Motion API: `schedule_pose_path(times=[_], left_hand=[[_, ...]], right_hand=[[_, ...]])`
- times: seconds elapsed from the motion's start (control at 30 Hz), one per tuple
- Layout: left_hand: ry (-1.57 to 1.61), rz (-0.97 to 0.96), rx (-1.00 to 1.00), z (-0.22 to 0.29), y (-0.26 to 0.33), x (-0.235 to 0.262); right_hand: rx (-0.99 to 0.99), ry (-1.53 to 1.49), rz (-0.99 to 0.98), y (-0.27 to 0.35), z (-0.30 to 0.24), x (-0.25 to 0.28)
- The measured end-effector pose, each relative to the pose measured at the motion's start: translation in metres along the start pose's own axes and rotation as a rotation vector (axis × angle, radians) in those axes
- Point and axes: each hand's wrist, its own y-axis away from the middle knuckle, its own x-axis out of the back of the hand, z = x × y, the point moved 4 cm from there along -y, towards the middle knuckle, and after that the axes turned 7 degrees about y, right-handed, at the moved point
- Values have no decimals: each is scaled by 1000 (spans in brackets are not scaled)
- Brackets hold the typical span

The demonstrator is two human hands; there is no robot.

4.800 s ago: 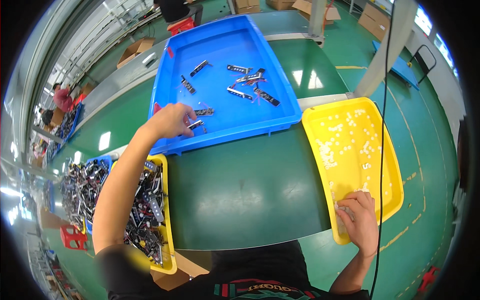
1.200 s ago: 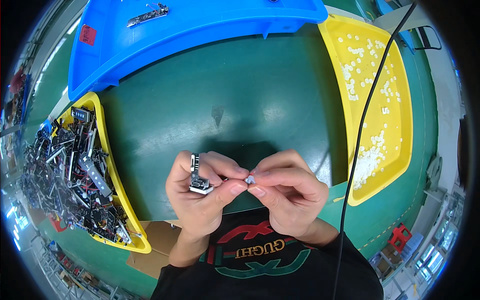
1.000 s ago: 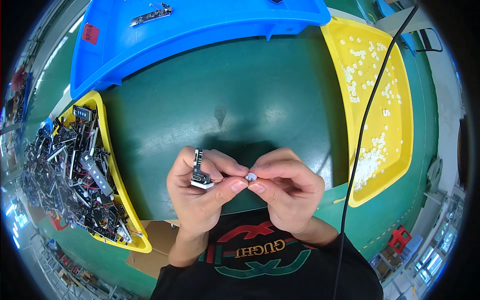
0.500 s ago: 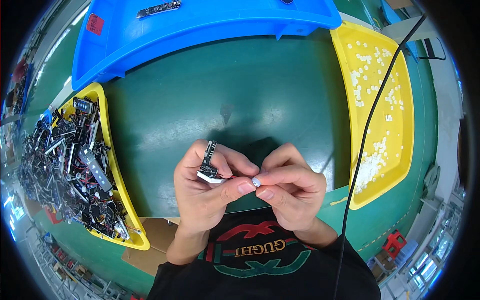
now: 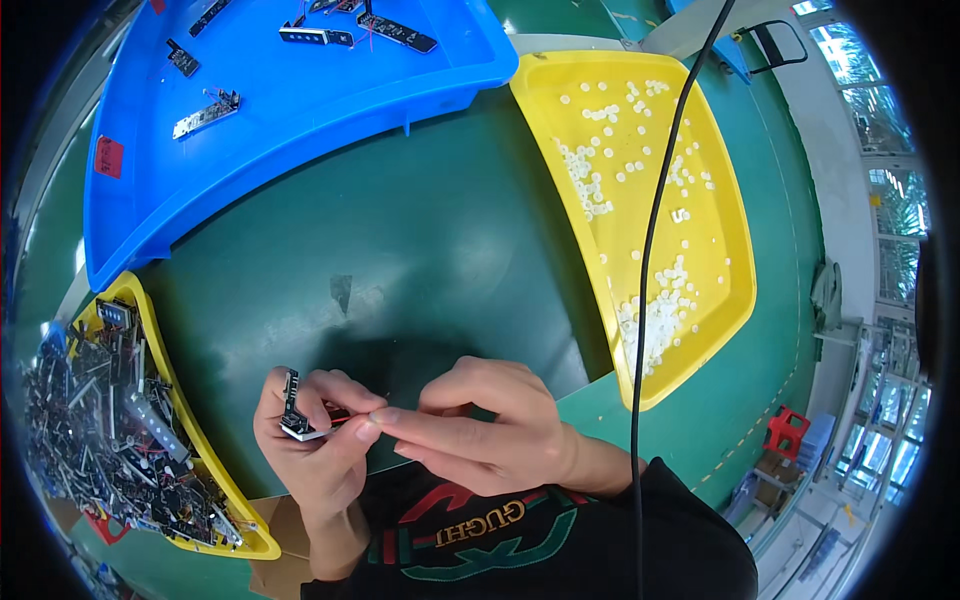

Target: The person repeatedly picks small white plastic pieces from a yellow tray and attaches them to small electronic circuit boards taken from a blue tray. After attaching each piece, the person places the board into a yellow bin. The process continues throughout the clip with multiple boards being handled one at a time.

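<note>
Black circuit board (image 5: 291, 400) stands in the curled fingers of the left hand (image 5: 318, 462), above the near part of the green table (image 5: 450, 260); red wire (image 5: 342, 419) runs toward its pinched fingertips; the right hand (image 5: 500, 430) meets them, its grip's contents too hidden to tell; white discs (image 5: 655, 335) lie in a yellow tray (image 5: 715, 300) at right; a blue tray (image 5: 290, 100) sits far left.

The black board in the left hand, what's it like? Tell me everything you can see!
The board is a narrow black strip with pale, shiny-looking parts and a white piece at its lower end. The left hand grips it, and it stands nearly upright in the picture. A thin red wire runs near it toward the right hand. Fingers hide the rest.
</note>
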Motion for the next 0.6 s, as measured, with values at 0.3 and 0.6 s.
schedule_pose_path(times=[0.3, 0.6], left_hand=[[-132, 154, -283, 60, 15, 17], [-991, 615, -688, 226, 36, 91]], right_hand=[[-392, 580, 94, -2, -1, 71], [-484, 1064, -190, 26, 63, 126]])
